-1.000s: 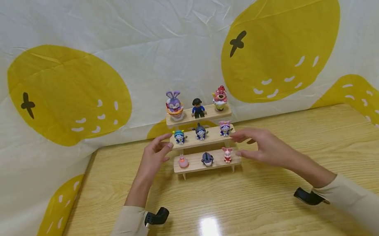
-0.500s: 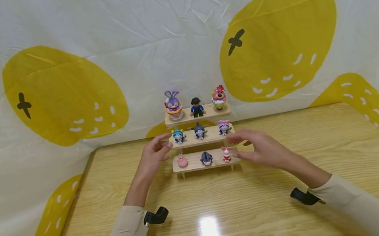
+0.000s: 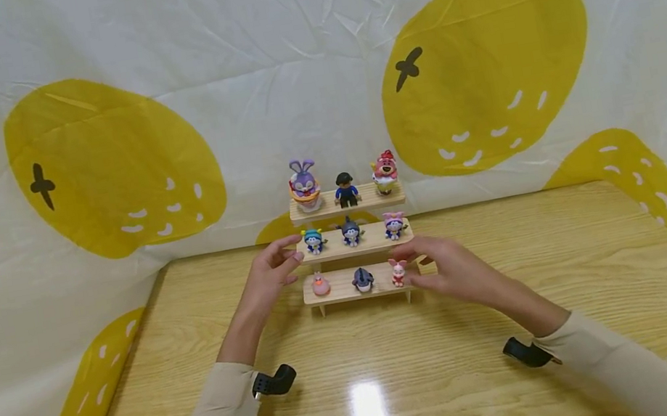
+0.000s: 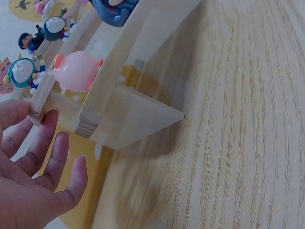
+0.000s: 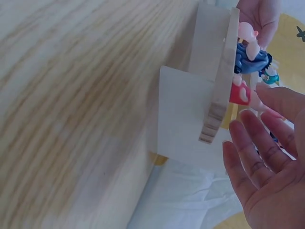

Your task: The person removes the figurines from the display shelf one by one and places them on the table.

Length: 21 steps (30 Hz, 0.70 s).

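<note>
Where the bottom shelf (image 3: 341,286) ends at right, pink-and-red figurine (image 3: 397,274) upright on it, right hand (image 3: 451,267) beside that, thumb and fingers apart, contact unclear, blue-grey figurine (image 3: 362,280) and pink figurine (image 3: 321,286) alongside, left hand (image 3: 264,277) with thumb and fingers pinching the middle shelf (image 3: 335,246), wooden table (image 3: 442,381) below.

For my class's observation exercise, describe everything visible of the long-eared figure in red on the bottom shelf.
The long-eared figure is pale pink with red clothing, apparently plastic. It rests upright, facing the person, at the right end of the bottom wooden shelf. The right grip is beside it; contact is unclear.
</note>
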Motion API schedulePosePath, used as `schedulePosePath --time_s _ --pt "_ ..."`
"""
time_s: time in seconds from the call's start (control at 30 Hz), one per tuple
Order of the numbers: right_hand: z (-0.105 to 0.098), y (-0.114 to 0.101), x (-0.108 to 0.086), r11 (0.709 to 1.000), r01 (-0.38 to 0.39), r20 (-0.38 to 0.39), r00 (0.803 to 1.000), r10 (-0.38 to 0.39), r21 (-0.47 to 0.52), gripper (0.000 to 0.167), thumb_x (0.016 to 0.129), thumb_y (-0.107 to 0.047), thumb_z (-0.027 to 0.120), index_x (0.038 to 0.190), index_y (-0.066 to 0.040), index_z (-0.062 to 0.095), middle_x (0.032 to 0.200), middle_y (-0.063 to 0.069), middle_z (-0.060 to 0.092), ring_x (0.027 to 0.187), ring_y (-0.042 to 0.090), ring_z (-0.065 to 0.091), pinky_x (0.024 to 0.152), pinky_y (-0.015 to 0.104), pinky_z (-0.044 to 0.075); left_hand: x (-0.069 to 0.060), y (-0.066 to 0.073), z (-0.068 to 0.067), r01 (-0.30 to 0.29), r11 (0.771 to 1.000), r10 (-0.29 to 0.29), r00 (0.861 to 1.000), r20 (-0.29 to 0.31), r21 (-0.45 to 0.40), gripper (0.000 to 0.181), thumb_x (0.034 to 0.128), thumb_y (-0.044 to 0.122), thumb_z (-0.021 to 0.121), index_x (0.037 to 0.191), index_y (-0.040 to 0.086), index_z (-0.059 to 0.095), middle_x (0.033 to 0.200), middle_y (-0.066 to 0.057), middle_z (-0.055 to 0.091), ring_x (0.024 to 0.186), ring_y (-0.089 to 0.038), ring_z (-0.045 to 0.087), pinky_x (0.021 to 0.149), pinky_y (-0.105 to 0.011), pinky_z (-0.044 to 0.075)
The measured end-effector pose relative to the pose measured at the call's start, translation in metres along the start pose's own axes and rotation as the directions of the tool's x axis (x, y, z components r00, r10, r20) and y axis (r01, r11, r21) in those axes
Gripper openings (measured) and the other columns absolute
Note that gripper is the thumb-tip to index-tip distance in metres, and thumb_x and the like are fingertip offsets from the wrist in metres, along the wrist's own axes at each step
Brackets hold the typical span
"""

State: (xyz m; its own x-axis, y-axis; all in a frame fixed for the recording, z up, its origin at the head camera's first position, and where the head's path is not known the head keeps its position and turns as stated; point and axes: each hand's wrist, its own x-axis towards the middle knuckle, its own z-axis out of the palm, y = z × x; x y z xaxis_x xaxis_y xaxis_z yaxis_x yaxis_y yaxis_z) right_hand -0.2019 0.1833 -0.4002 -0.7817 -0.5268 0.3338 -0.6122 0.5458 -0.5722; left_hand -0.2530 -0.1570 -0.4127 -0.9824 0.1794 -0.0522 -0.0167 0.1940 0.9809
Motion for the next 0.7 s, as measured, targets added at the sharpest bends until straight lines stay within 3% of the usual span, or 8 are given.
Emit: schedulePosePath --time_s 0.3,0.53,0.7 --pt "0.008 -0.002 0.001 1.000 0.027 -0.031 0.999 -0.027 0.003 0.045 0.085 -0.001 0.080 0.127 -0.005 0.067 0.118 0.008 0.070 0.102 0.027 0.070 0.084 0.039 0.059 0.000 0.001 0.000 0.000 1.000 0.000 1.000 0.006 0.000 0.037 0.1023 0.026 0.064 0.139 0.023 0.061 0.121 -0.011 0.059 0.119 -0.028 0.057 0.103 -0.055 0.047" --pt "0.015 0.000 0.002 0.999 0.040 -0.054 0.998 -0.040 0.001 0.036 0.086 0.000 0.080 0.120 -0.003 0.069 0.113 0.009 0.071 0.092 0.024 0.071 0.079 0.038 0.059 0.000 0.000 0.000 0.011 1.000 -0.011 1.000 0.007 0.002 0.036 0.1026 0.025 0.063 0.138 0.024 0.061 0.121 -0.010 0.059 0.117 -0.026 0.057 0.103 -0.055 0.047" --pt "0.015 -0.001 0.003 0.999 0.037 -0.058 0.998 -0.036 0.006 0.032 0.087 -0.001 0.079 0.118 -0.003 0.070 0.112 0.009 0.071 0.090 0.022 0.071 0.078 0.037 0.059 -0.001 0.002 0.000 0.005 1.000 -0.005 1.000 0.008 -0.004 0.036 0.1026 0.026 0.063 0.138 0.023 0.061 0.120 -0.011 0.058 0.121 -0.032 0.055 0.104 -0.057 0.046"
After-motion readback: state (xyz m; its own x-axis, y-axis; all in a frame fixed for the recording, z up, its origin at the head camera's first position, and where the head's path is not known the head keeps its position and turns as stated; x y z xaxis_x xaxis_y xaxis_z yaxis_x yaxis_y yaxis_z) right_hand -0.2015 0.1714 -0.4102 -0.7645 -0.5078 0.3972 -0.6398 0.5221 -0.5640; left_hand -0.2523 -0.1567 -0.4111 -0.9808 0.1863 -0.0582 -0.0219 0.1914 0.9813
